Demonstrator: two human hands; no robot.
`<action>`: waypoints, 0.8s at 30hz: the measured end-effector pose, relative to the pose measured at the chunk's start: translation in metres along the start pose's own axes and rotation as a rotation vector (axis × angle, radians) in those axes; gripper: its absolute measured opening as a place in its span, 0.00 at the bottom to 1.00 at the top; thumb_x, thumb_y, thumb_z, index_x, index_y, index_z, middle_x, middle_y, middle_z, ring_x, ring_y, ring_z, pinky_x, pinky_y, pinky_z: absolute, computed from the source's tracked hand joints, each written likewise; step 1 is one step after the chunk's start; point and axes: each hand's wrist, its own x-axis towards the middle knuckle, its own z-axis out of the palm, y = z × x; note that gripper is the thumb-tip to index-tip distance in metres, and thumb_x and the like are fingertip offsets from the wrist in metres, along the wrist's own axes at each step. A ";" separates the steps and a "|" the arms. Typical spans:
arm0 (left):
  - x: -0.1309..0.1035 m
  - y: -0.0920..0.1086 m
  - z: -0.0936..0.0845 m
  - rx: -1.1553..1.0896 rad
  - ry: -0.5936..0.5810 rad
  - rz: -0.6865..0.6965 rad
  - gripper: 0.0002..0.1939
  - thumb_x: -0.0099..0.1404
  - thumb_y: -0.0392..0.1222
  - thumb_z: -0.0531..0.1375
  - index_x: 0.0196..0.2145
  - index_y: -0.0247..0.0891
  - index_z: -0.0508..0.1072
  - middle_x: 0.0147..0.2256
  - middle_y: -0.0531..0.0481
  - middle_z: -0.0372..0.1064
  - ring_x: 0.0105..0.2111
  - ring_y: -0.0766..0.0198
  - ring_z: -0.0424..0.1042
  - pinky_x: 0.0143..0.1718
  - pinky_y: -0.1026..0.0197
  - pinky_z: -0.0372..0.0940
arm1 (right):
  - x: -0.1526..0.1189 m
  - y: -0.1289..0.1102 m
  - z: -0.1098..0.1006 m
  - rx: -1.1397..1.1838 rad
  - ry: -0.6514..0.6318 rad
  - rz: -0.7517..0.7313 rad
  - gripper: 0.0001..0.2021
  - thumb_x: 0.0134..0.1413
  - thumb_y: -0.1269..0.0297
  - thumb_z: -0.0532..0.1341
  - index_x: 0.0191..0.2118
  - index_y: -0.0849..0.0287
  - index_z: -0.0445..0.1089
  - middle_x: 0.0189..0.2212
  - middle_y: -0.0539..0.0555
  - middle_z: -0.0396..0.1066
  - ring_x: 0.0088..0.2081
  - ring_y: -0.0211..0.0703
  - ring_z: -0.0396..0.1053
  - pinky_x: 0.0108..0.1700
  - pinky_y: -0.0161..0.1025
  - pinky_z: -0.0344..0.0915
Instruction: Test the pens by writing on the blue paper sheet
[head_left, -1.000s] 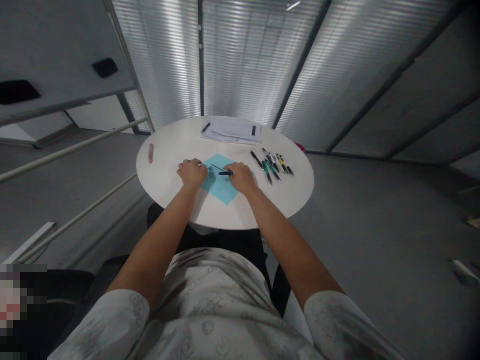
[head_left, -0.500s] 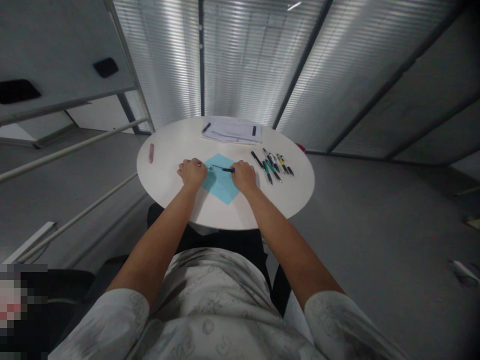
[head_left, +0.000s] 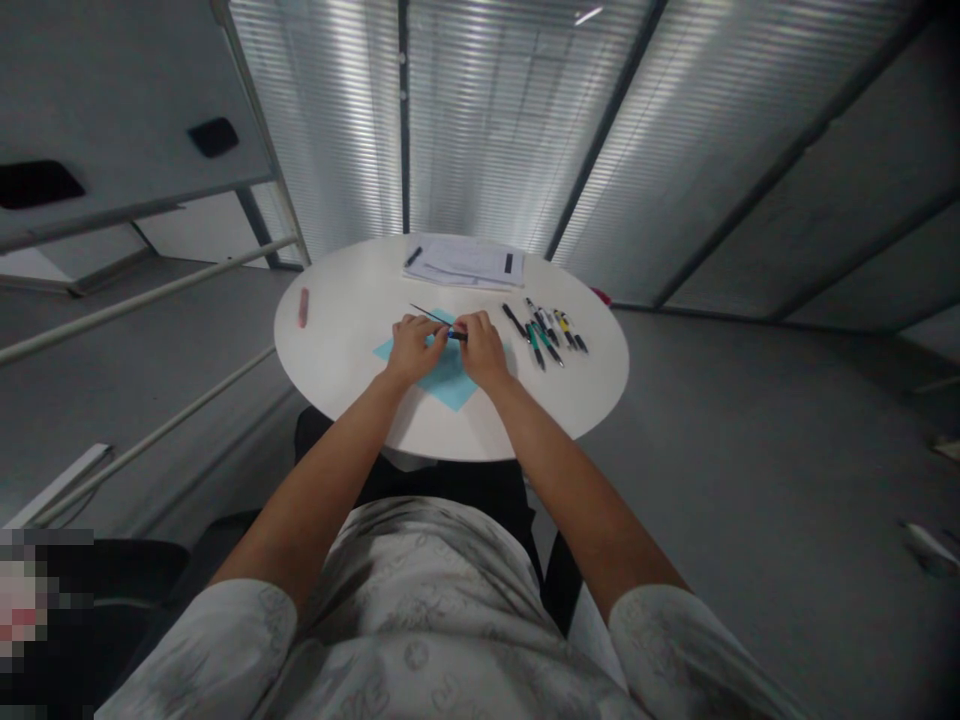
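Note:
A light blue square sheet lies on the round white table, one corner toward me. Over it, my right hand is closed on the dark end of a small blue-and-black pen-like object. My left hand is beside it, fingers bent together at the object's other end; what they pinch is too small to make out. A thin dark rod points up and left from between the hands.
Papers with a dark pen on them lie at the white table's far edge. Several pens are scattered to the right. A reddish stick-shaped item is at the left. A white rail runs along the left.
My left hand has moved right, up to the object and my right hand. The thin rod now tilts up to the left and sits apart from the blue-and-black part's line.

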 end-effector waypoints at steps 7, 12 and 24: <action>0.005 -0.009 0.005 -0.114 0.015 -0.026 0.18 0.68 0.53 0.54 0.33 0.43 0.80 0.35 0.45 0.77 0.40 0.57 0.71 0.50 0.52 0.61 | -0.001 0.002 0.001 0.099 -0.023 -0.077 0.13 0.62 0.72 0.48 0.47 0.58 0.66 0.46 0.59 0.65 0.49 0.47 0.66 0.51 0.42 0.63; 0.005 -0.012 0.007 -0.205 0.061 -0.038 0.14 0.66 0.50 0.57 0.30 0.41 0.77 0.32 0.47 0.76 0.36 0.59 0.71 0.47 0.55 0.64 | -0.003 -0.001 0.001 0.115 -0.092 -0.042 0.11 0.64 0.68 0.50 0.47 0.56 0.65 0.46 0.58 0.69 0.46 0.47 0.68 0.48 0.41 0.64; 0.006 -0.010 0.008 -0.528 0.151 -0.129 0.11 0.68 0.47 0.54 0.33 0.39 0.70 0.29 0.49 0.73 0.29 0.65 0.70 0.36 0.60 0.64 | -0.009 -0.013 -0.013 -0.010 -0.187 0.102 0.24 0.64 0.44 0.52 0.59 0.48 0.62 0.50 0.55 0.68 0.46 0.51 0.71 0.43 0.43 0.65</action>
